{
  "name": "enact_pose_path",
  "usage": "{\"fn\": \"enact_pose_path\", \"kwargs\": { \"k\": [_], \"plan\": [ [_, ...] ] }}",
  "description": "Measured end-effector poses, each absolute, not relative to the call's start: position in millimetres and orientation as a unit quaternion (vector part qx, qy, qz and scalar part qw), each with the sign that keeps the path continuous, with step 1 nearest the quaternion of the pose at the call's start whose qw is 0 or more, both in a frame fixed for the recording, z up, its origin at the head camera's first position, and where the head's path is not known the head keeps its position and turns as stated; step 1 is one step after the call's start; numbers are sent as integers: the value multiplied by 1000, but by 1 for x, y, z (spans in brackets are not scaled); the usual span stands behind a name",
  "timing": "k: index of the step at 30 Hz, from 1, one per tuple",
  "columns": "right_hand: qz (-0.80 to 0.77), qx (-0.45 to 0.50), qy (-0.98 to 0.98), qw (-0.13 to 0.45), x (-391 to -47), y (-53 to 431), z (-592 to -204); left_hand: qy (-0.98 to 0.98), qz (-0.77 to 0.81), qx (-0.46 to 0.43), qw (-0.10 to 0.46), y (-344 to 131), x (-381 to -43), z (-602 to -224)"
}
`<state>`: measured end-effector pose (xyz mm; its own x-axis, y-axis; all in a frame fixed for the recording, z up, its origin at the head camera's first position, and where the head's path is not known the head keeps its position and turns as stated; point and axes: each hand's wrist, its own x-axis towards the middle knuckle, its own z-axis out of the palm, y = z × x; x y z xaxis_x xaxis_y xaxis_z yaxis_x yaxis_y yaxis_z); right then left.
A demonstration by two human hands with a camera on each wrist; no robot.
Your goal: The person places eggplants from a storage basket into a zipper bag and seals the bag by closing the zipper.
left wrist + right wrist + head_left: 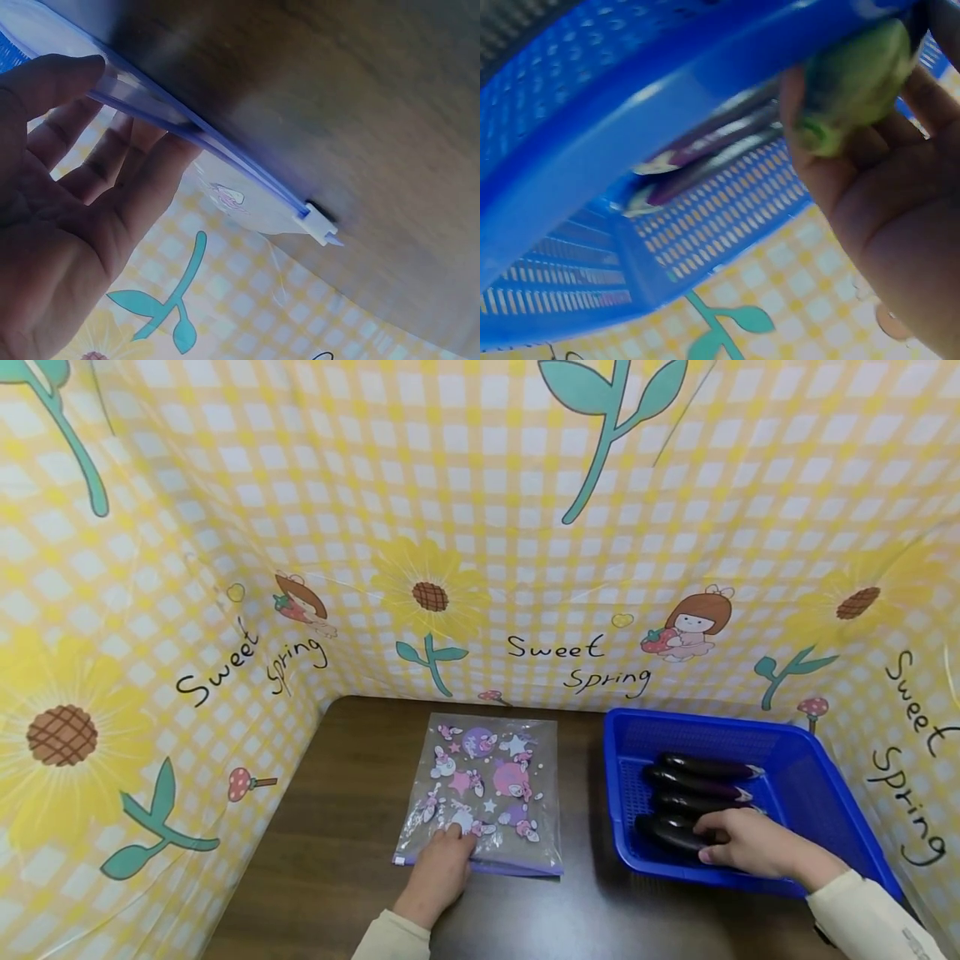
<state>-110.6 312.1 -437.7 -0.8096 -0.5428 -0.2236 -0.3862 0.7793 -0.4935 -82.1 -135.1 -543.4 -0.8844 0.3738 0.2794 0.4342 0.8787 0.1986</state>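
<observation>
On the left, the near edge of a clear printed bag is being pinched by the left hand, the bag lying on the brown table. On the right, the front eggplant inside the blue basket is being gripped by the right hand, with three other eggplants lying behind it. The step in hand is judged to be the taking-up of that eggplant; a firm hold and a lift clear of the basket's rim seem to be called for. In the left wrist view, the bag's zip strips are being shown parted, a gap not made out from the head; in the right wrist view, the green cap, covered by the hand from above, is being revealed.
</observation>
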Motion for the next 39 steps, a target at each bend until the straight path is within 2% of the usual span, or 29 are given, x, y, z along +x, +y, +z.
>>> {"fn": "enact_pose_path", "kwargs": {
  "k": [4, 11, 20, 30, 39],
  "plan": [
    [-193, -213, 948, 138, -100, 303, -428, -961, -123, -216, 121, -135, -84, -550],
    [-168, -181, 969, 10, -88, 282, -422, -962, -117, -210, 126, -133, -84, -546],
    [-175, -150, 972, -48, -75, 265, -419, -960, -112, -216, 137, -133, -84, -545],
    [-235, -150, 956, -94, -53, 238, -423, -965, -102, -216, 110, -135, -82, -543],
    [-234, -184, 944, -145, -34, 209, -440, -952, -95, -254, 141, -131, -84, -550]
  ]
}}
